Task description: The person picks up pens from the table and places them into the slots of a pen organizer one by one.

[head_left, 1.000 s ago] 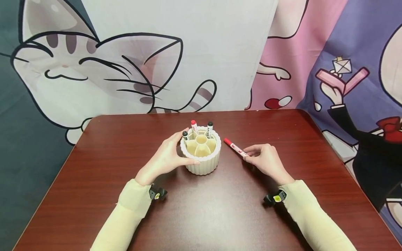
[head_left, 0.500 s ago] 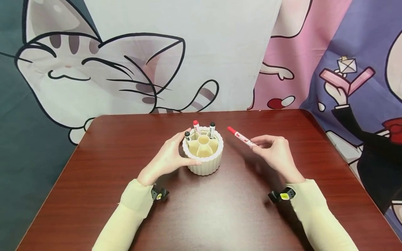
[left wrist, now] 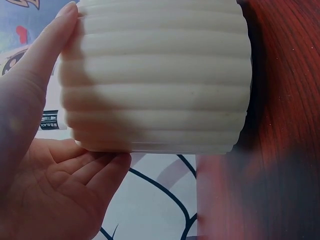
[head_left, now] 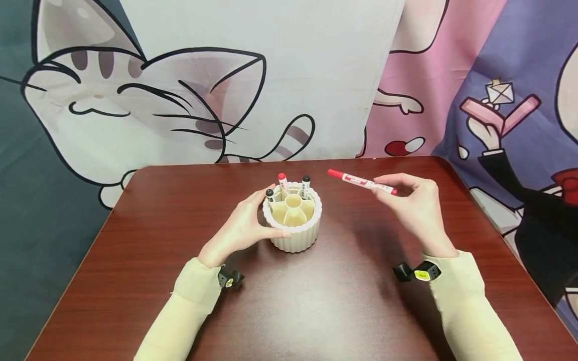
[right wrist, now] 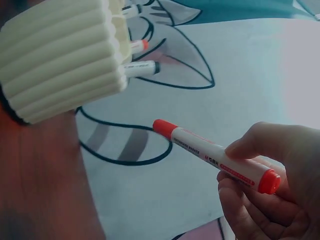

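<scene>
A cream ribbed pen holder [head_left: 295, 240] with inner compartments stands on the table. My left hand [head_left: 239, 223] grips its left side, thumb along the front and fingers round the back; the left wrist view shows the ribbed wall [left wrist: 160, 75] close up. Two black-capped markers [head_left: 305, 186] and one red-capped marker [head_left: 283, 181] stand in its rear and left compartments. To the right, my right hand [head_left: 415, 205] pinches a red whiteboard marker [head_left: 358, 181] above the table, its red cap towards the holder. In the right wrist view the thumb [right wrist: 260, 140] lies on the marker's white barrel.
The brown wooden table [head_left: 289, 311] reaches back to a wall hung with a cartoon cloth [head_left: 316, 75]. Each wrist carries a small black camera, such as the right one [head_left: 415, 272].
My right hand has lifted the red marker off the table, moving up and right, and the marker has turned nearer to level. The left hand keeps its grip on the holder.
</scene>
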`<state>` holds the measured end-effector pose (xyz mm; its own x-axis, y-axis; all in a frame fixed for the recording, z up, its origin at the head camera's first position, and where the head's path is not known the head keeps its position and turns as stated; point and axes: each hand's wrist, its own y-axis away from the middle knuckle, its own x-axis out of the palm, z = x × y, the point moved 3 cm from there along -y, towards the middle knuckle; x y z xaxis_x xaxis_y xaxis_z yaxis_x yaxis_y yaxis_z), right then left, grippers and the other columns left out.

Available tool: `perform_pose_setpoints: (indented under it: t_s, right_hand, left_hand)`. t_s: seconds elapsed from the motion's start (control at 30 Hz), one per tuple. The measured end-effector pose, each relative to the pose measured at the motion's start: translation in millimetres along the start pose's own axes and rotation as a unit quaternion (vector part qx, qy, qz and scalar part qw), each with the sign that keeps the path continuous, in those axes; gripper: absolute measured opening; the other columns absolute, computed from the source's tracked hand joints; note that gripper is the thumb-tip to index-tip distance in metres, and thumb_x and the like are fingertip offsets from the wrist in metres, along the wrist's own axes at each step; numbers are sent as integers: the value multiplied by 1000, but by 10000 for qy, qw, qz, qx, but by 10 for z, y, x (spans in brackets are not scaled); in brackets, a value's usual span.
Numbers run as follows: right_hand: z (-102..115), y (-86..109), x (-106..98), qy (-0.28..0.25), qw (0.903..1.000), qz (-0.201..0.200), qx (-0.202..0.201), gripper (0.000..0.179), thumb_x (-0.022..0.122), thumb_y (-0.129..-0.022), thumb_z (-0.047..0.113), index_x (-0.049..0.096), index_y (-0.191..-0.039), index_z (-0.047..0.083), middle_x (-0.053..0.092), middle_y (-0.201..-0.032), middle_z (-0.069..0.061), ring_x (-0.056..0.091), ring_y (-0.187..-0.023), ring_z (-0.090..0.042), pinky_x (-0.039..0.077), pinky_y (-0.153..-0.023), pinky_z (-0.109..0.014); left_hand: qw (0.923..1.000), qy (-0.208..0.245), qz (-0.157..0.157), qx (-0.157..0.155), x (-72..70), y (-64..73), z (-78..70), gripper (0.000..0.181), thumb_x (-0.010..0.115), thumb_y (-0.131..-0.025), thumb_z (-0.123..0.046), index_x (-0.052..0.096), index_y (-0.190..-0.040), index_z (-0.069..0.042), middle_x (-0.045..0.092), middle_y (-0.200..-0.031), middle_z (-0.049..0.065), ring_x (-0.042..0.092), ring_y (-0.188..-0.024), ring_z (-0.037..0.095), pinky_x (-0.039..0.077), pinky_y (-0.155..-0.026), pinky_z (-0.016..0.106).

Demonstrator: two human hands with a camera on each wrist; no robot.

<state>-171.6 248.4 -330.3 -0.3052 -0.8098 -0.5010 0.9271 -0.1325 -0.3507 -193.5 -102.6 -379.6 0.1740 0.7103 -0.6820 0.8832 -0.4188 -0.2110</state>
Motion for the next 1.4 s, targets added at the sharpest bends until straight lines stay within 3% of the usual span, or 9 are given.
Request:
perform_pose_setpoints:
  t_s: [0.27, 0.57, 0.7, 1.07, 1.4]
  right_hand:
    - [181, 26, -82, -240, 9994, -246, -75, 23, 88, -82, 24, 82, -104, 18, 72, -85, 0, 53, -70, -16, 39, -48, -24]
    - [330, 8, -127, -691, 9962, -436, -319, 23, 86, -82, 12, 81, -105, 9, 70, -88, -5, 59, -67, -15, 49, -58, -18]
    - [375, -13, -107, -877, 9946, -378, -394, 25, 86, -82, 9, 80, -105, 7, 71, -91, -6, 60, -69, -16, 52, -63, -17]
    - [563, 48, -34, -1126, 9918, -262, -543, 24, 87, -81, 9, 80, -105, 8, 67, -84, -8, 61, -66, -17, 54, -63, -18]
    - [646, 24, 57, -1485, 9865, -84, -685, 28, 86, -80, 3, 78, -107, 4, 75, -94, -6, 69, -75, -16, 58, -73, -23]
  left_hand:
    - [10000, -6, 13, 7, -5, 3, 4, 114, 95, -67, -49, 38, -156, -5, 46, -152, 6, 49, -133, 19, 42, -109, 39]
    - [10000, 13, -11, 80, -5, -17, 3, 113, 95, -66, -50, 40, -155, -7, 47, -152, 5, 49, -133, 19, 41, -110, 39]
    - [9999, -5, -56, 96, -7, -20, 12, 113, 95, -66, -49, 41, -155, -5, 47, -152, 5, 49, -133, 18, 40, -110, 37]
    - [9999, -36, -63, 140, 11, -9, 33, 112, 96, -66, -48, 42, -153, -3, 49, -151, 6, 49, -133, 20, 39, -110, 39]
    - [9999, 18, -43, 110, 10, -21, 33, 113, 96, -65, -47, 41, -155, -5, 48, -151, 6, 50, -132, 19, 41, -109, 37]
